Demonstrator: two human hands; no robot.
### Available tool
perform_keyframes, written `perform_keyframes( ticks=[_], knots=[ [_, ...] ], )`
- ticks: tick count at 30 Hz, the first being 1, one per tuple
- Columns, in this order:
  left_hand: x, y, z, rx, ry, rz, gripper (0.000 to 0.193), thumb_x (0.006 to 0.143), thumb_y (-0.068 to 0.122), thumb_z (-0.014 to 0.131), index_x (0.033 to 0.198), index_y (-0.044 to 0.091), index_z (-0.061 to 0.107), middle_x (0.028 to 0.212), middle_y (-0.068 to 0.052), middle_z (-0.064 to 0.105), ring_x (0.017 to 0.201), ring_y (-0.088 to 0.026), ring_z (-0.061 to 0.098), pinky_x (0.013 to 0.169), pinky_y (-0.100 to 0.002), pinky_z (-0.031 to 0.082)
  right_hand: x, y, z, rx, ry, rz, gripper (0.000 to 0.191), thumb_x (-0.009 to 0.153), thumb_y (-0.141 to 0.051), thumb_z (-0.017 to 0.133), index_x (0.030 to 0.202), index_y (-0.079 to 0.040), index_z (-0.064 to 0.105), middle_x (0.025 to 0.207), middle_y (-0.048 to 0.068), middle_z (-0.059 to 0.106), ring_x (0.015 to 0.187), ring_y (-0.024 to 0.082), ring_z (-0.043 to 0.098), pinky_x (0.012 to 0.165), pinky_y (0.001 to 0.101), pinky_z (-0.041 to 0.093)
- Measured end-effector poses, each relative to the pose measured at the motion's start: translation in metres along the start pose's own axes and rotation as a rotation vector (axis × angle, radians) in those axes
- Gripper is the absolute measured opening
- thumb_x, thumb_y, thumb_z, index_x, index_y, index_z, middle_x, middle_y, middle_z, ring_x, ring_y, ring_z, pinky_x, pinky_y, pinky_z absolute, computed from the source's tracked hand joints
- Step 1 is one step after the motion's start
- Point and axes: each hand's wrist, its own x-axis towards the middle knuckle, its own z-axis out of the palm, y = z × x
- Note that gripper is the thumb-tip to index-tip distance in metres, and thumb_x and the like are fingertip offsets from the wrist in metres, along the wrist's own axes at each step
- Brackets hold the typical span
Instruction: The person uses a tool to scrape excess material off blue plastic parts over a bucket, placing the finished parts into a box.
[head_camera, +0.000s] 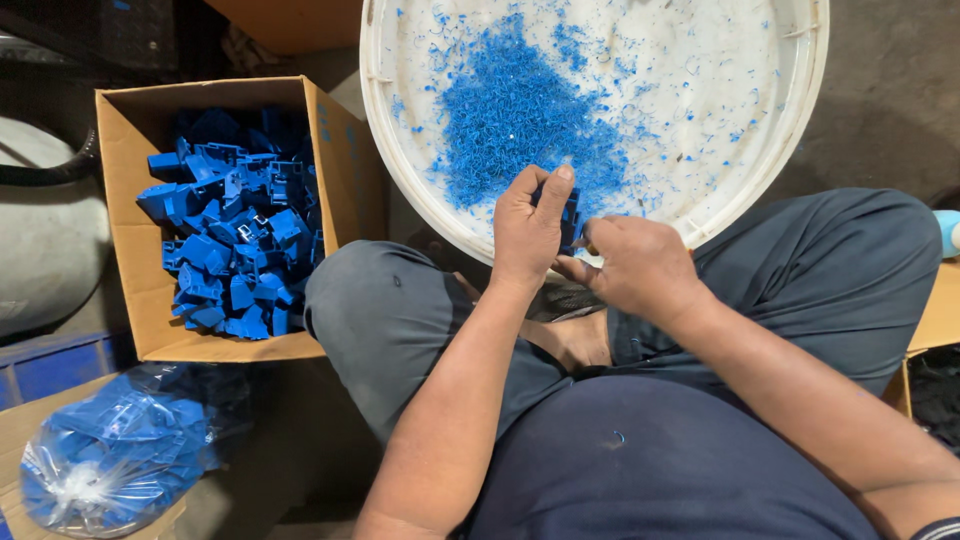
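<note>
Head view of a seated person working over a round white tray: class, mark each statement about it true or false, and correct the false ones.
1. The left hand holds a blue plastic part. True.
2. The white tray holds red shavings. False: blue shavings.
3. The cardboard box is full of blue parts. True.
4. The right hand rests inside the box. False: it is at the part, beside the left hand.

The floor (880, 90) is bare grey concrete; on it, at the left, stands an open cardboard box (128, 200) heaped with blue plastic parts; just beside the box rests a round white tub (800, 110) strewn with blue shavings; near the lower left lies a clear bag (110, 460) of blue parts.
</note>
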Motion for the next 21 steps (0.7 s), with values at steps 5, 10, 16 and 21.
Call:
perform_keyframes(
  ticks=[5, 10, 16, 21],
  knots=[
    [0.0006, 0.0011, 0.0018, -0.026, 0.026, -0.046, 0.037, 0.1, 0.035, 0.068, 0.078, 0.006, 0.061, 0.067, 0.005, 0.053, 0.066, -0.004, 0.042, 0.056, -0.027, 0.038, 0.0015, 0.0022, -0.0015, 0.083, 0.075, 0.012, 0.052, 0.078, -0.056, 0.08, 0.083, -0.006, 0.066, 0.076, 0.011, 0.068, 0.073, 0.034, 0.067, 0.064, 0.0446, 0.052],
    [0.0009, 0.0013, 0.0038, 0.04, 0.053, -0.045, 0.038, 0.099, 0.035, 0.069, 0.077, 0.006, 0.06, 0.066, 0.004, 0.052, 0.063, -0.005, 0.041, 0.054, -0.027, 0.038, 0.0031, 0.0031, -0.0029, 0.063, 0.035, 0.028, 0.052, 0.078, -0.055, 0.082, 0.082, -0.006, 0.066, 0.076, 0.011, 0.068, 0.073, 0.034, 0.068, 0.063, 0.0441, 0.052],
    [0.0002, 0.0023, 0.0011, 0.05, 0.03, -0.052, 0.038, 0.099, 0.036, 0.069, 0.077, 0.006, 0.06, 0.065, 0.005, 0.051, 0.062, -0.004, 0.042, 0.053, -0.027, 0.037, 0.0043, 0.004, -0.0002, -0.013, -0.089, 0.076, 0.053, 0.079, -0.058, 0.078, 0.078, -0.006, 0.068, 0.071, 0.012, 0.068, 0.07, 0.034, 0.068, 0.061, 0.0459, 0.052],
    [0.0008, 0.0011, 0.004, -0.024, 0.048, -0.061, 0.038, 0.1, 0.035, 0.068, 0.078, 0.005, 0.06, 0.066, 0.005, 0.05, 0.063, -0.004, 0.04, 0.054, -0.028, 0.037, 0.0009, 0.0001, 0.0014, -0.094, -0.056, 0.032, 0.047, 0.085, -0.055, 0.076, 0.075, -0.01, 0.067, 0.072, 0.01, 0.067, 0.073, 0.034, 0.068, 0.064, 0.0466, 0.052]
  ],
)
